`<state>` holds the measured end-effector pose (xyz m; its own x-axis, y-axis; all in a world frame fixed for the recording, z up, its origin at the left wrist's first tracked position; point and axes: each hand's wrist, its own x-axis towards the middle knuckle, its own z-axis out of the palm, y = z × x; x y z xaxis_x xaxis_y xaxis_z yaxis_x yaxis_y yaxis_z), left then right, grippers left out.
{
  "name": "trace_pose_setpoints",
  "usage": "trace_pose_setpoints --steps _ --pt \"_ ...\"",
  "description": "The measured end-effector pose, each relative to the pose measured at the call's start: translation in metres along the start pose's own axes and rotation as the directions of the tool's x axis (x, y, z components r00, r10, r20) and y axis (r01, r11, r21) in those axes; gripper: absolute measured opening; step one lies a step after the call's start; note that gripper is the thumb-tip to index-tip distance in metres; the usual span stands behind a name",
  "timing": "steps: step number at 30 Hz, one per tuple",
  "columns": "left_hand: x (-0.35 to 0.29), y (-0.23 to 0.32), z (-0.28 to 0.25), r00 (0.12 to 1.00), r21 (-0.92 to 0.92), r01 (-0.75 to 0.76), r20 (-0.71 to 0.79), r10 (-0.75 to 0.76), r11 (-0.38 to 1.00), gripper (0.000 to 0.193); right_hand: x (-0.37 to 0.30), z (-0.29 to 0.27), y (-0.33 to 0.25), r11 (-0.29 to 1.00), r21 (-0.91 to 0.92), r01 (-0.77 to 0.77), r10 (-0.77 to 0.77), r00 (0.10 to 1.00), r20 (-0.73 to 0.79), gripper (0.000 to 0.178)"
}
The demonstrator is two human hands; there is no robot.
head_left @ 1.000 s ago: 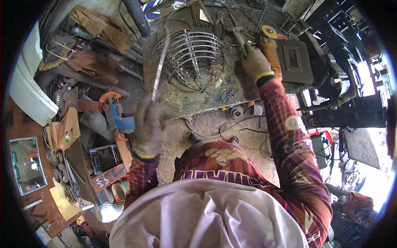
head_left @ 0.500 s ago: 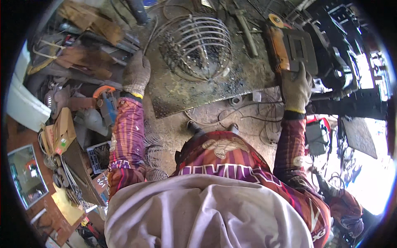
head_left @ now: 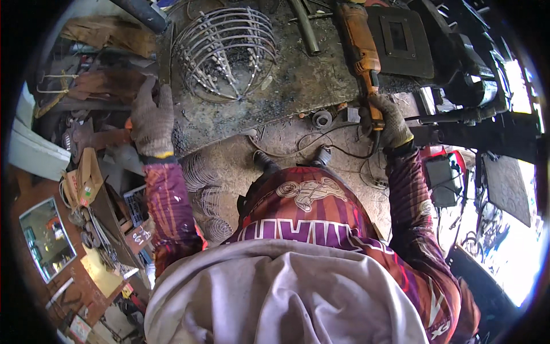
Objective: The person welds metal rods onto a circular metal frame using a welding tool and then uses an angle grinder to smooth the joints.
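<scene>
My right hand (head_left: 391, 121), in a knitted work glove, is closed around the rear end of an orange angle grinder (head_left: 360, 40) that lies on the metal workbench (head_left: 312, 86). The grinder's cord trails down from this end. My left hand (head_left: 153, 117), gloved too, is at the bench's left edge with fingers stretched and thumb apart, holding nothing. A domed cage of welded metal rods (head_left: 235, 49) sits on the bench between my hands, nearer the left one. Part of an orange tool (head_left: 129, 123) shows beside my left hand, mostly hidden by it.
A dark welding mask (head_left: 398, 43) lies right of the grinder. A metal bar (head_left: 305, 28) rests behind the cage. Coiled wire rings (head_left: 200, 172) and a loose cable (head_left: 286, 155) are on the floor near my feet. Cluttered shelves stand left; a dark machine stands right.
My right hand has shifted down and left and now wraps the grinder's rear end. The left hand has moved left and a little down. The view has shifted, so bench things sit higher and further left.
</scene>
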<state>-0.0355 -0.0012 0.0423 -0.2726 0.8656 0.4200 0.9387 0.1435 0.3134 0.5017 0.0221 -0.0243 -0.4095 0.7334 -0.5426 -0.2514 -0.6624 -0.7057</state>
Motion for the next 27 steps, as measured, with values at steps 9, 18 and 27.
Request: trace_pose_setpoints --steps 9,18,27 --pt "-0.079 0.245 0.043 0.860 -0.339 -0.185 0.399 0.319 0.922 0.035 -0.005 -0.009 -0.003 0.909 0.403 -0.105 0.074 0.993 0.092 0.025" --pt "-0.017 0.302 0.125 0.818 -0.104 0.195 0.566 -0.103 0.975 0.040 -0.070 -0.015 -0.018 0.961 -0.275 -0.020 0.009 0.999 -0.043 0.047" --pt "-0.095 0.301 0.116 0.868 -0.715 0.104 0.405 0.288 0.692 0.056 -0.118 0.005 -0.023 0.873 -0.487 0.010 -0.153 0.955 -0.254 0.043"
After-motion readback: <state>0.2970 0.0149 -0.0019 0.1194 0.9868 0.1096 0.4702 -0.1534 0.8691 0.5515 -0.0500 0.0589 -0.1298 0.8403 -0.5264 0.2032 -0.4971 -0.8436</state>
